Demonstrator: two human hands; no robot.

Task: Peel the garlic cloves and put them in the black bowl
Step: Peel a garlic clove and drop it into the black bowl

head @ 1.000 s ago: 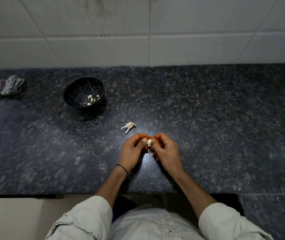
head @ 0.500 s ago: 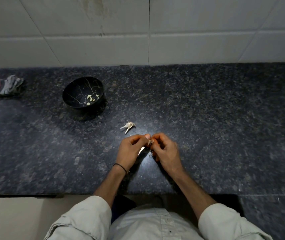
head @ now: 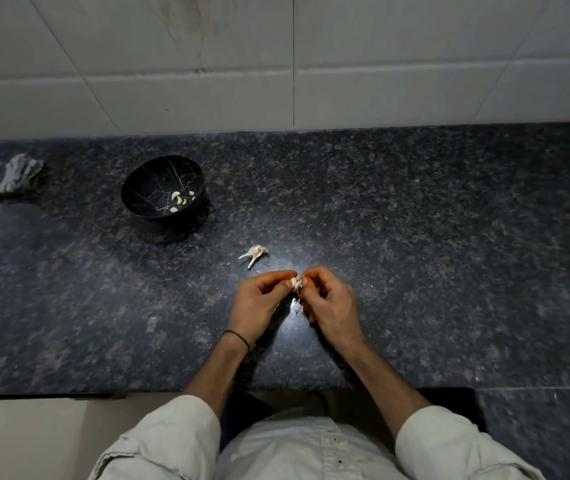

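Pinching small pale garlic clove (head: 295, 282) between left hand (head: 259, 303) and right hand (head: 332, 303), over front half of dark speckled granite worktop (head: 449, 254), far from right edge. Toward back edge, well left: round black veined bowl (head: 150, 188) holding peeled cloves (head: 178, 199).

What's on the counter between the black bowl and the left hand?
Head view: one pale garlic piece lies between the black bowl and the left hand, nearer the hand; otherwise bare countertop.

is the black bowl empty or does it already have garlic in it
Not empty. The black bowl stands upright on the counter, and a few pale peeled cloves lie on its bottom.
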